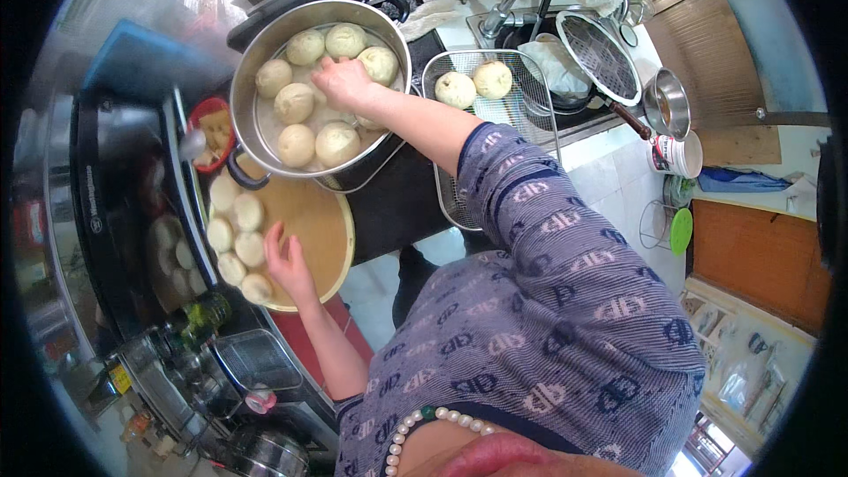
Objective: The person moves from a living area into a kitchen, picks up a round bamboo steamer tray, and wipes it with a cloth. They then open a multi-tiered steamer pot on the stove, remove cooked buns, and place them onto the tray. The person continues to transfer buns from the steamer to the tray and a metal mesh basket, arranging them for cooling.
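Observation:
A metal steamer pot (240,89) with dark handles holds several round steamed buns (293,103). My right hand (341,83) reaches into the pot among the buns, its fingers curled downward. What lies under those fingertips is hidden. Below the pot, my left hand (289,265) hovers at the edge of several pale dough rounds (250,248) with its fingers apart and nothing in them. The rounds lie on the left side of a round tan board (318,225). Two buns (492,79) sit in a wire mesh basket (536,112) right of the pot.
A red bowl (232,146) with pale pieces stands left of the pot. At the right are a sink faucet (493,23), a strainer (599,53) with a wooden handle and a metal saucepan (668,103). A mesh tray (258,358) lies at lower left.

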